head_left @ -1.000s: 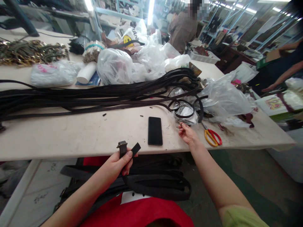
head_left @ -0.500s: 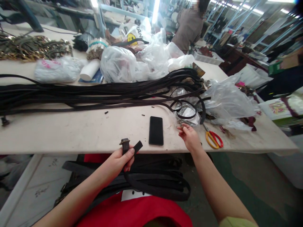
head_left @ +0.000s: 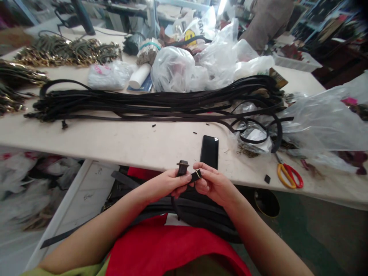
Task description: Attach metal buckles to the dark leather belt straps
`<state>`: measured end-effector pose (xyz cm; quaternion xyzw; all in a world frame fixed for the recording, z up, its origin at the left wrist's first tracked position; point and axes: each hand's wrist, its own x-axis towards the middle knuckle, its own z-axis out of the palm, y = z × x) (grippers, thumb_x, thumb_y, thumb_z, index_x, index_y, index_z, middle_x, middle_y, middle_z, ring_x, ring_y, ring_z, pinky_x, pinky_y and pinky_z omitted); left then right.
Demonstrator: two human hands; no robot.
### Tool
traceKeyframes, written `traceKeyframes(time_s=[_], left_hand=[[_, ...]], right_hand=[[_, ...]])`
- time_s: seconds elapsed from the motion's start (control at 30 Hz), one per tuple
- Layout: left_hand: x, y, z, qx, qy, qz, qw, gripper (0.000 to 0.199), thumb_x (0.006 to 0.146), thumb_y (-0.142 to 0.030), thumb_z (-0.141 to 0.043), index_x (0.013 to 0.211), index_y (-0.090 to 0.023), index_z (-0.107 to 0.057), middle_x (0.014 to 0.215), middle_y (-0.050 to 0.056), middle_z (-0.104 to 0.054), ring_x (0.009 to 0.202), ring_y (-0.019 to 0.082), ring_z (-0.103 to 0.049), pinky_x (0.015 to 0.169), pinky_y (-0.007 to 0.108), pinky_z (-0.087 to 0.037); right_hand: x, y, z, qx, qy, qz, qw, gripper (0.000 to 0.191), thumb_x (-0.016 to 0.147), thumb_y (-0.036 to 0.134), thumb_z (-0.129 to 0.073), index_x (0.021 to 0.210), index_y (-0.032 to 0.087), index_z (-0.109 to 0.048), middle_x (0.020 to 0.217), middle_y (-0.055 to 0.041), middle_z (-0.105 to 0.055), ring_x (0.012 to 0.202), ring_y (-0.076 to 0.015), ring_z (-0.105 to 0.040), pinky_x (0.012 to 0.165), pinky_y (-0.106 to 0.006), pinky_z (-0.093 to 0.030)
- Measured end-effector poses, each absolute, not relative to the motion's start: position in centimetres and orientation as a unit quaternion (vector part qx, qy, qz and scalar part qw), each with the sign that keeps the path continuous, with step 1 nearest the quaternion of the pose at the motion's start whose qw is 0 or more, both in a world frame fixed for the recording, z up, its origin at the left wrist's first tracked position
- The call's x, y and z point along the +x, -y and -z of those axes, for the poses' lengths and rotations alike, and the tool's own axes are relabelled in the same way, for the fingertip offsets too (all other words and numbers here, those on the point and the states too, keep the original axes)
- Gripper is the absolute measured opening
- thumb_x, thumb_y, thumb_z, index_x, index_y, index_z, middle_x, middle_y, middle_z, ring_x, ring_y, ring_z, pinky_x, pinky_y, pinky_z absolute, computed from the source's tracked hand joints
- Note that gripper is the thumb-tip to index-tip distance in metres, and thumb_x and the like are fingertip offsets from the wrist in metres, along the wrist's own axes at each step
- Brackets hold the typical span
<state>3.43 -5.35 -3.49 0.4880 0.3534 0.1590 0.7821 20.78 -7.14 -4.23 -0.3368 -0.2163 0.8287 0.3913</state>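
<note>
My left hand (head_left: 172, 184) grips a black strap (head_left: 193, 178) near its end, thumb on top. A dark looped part with a metal buckle (head_left: 183, 165) stands up from the same grip. My right hand (head_left: 214, 186) meets it from the right, fingers pinching a thin brass-coloured metal loop (head_left: 197, 173) that sits around or against the strap's end; which of the two is hard to tell. Both hands are just off the table's front edge, close in front of a black phone (head_left: 209, 149). Below them, more black straps (head_left: 201, 214) lie across the lap over a red apron (head_left: 161, 249).
A long bundle of black straps (head_left: 161, 100) stretches over the table (head_left: 115, 140). Scissors (head_left: 290, 175) with yellow and red handles lie at the right, near plastic bags (head_left: 322, 126). Metal-ended pieces (head_left: 74, 51) are heaped at the back left. A person (head_left: 267, 23) is behind the table.
My right hand has moved from the small metal pieces beside the plastic bag to the strap end, bringing the brass-coloured loop. My left hand keeps hold of the strap. The view has shifted left.
</note>
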Motion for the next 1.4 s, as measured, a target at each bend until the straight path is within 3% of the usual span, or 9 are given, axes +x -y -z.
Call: traceKeyframes(time_s=[0.3,0.43,0.53,0.7,1.0,1.1,1.2,1.3,1.4], left_hand=[[3.6,5.7,3.0,0.562,-0.363,-0.175,0.723,0.035,0.087,-0.044,-0.040,0.067,-0.016,-0.044,0.052,-0.005,-0.039,0.048,0.008,-0.036,0.047,0.021,-0.030],[3.8,6.1,3.6,0.552,-0.395,-0.228,0.698,0.025,0.086,-0.039,-0.044,0.091,-0.014,-0.046,0.055,-0.005,-0.042,0.049,0.009,-0.040,0.048,0.021,-0.034],[3.9,6.4,4.0,0.538,-0.399,-0.263,0.694,0.038,0.086,-0.037,-0.043,0.115,-0.013,-0.039,0.057,-0.006,-0.044,0.049,0.010,-0.041,0.048,0.022,-0.036],[4.2,6.5,3.5,0.511,-0.382,-0.267,0.722,0.052,0.086,-0.035,-0.044,0.131,-0.013,-0.030,0.062,-0.004,-0.046,0.055,0.010,-0.044,0.055,0.024,-0.038],[4.6,6.2,3.6,0.506,-0.369,-0.266,0.733,0.057,0.085,-0.040,-0.047,0.132,-0.012,-0.030,0.061,-0.004,-0.046,0.056,0.011,-0.044,0.056,0.025,-0.036],[4.7,6.2,3.3,0.516,-0.379,-0.257,0.723,0.056,0.085,-0.041,-0.047,0.132,-0.013,-0.032,0.063,-0.003,-0.048,0.059,0.012,-0.046,0.059,0.026,-0.038],[4.7,6.1,3.1,0.547,-0.385,-0.257,0.698,0.052,0.086,-0.042,-0.045,0.129,-0.014,-0.037,0.071,0.000,-0.052,0.066,0.013,-0.049,0.065,0.028,-0.040],[4.6,5.9,3.0,0.597,-0.399,-0.277,0.638,0.046,0.088,-0.039,-0.040,0.126,-0.013,-0.040,0.078,0.002,-0.054,0.075,0.015,-0.051,0.075,0.030,-0.040],[4.2,5.6,2.2,0.653,-0.417,-0.285,0.564,0.043,0.090,-0.037,-0.035,0.125,-0.013,-0.040,0.076,0.002,-0.055,0.075,0.015,-0.052,0.078,0.030,-0.040]], right_hand=[[20.2,8.3,4.6,-0.475,0.492,-0.624,0.377,0.025,0.083,0.040,-0.051,0.097,0.020,-0.053,0.065,0.0027,-0.051,0.055,-0.0086,-0.047,0.050,-0.020,-0.037],[20.5,8.3,4.9,-0.494,0.626,-0.465,0.383,0.022,0.087,0.031,-0.047,0.104,0.021,-0.057,0.091,-0.0034,-0.056,0.086,-0.0143,-0.053,0.077,-0.028,-0.041],[20.4,8.3,4.9,-0.480,0.672,-0.411,0.387,0.025,0.087,0.027,-0.047,0.109,0.024,-0.058,0.102,-0.0047,-0.054,0.098,-0.0160,-0.050,0.087,-0.030,-0.038],[20.5,8.3,4.5,-0.450,0.636,-0.473,0.411,0.025,0.088,0.026,-0.046,0.109,0.026,-0.059,0.095,-0.0027,-0.055,0.094,-0.0148,-0.052,0.085,-0.029,-0.039],[20.8,7.9,4.6,-0.422,0.544,-0.587,0.426,0.022,0.084,0.034,-0.052,0.101,0.024,-0.061,0.094,-0.0025,-0.058,0.096,-0.0176,-0.054,0.082,-0.031,-0.042],[20.6,8.1,4.6,-0.393,0.511,-0.628,0.436,0.022,0.084,0.036,-0.052,0.100,0.023,-0.060,0.080,-0.0012,-0.058,0.081,-0.0163,-0.058,0.076,-0.032,-0.045],[20.7,8.1,4.4,-0.350,0.473,-0.666,0.459,0.017,0.083,0.035,-0.054,0.094,0.023,-0.058,0.080,0.0002,-0.057,0.066,-0.0131,-0.057,0.070,-0.032,-0.047],[21.2,7.8,3.5,-0.353,0.443,-0.653,0.503,0.012,0.081,0.034,-0.057,0.084,0.023,-0.058,0.095,-0.0005,-0.057,0.072,-0.0115,-0.056,0.069,-0.027,-0.046],[21.7,7.2,2.2,-0.356,0.406,-0.669,0.510,0.014,0.084,0.036,-0.053,0.084,0.022,-0.054,0.081,0.0004,-0.057,0.076,-0.0115,-0.055,0.071,-0.025,-0.044]])
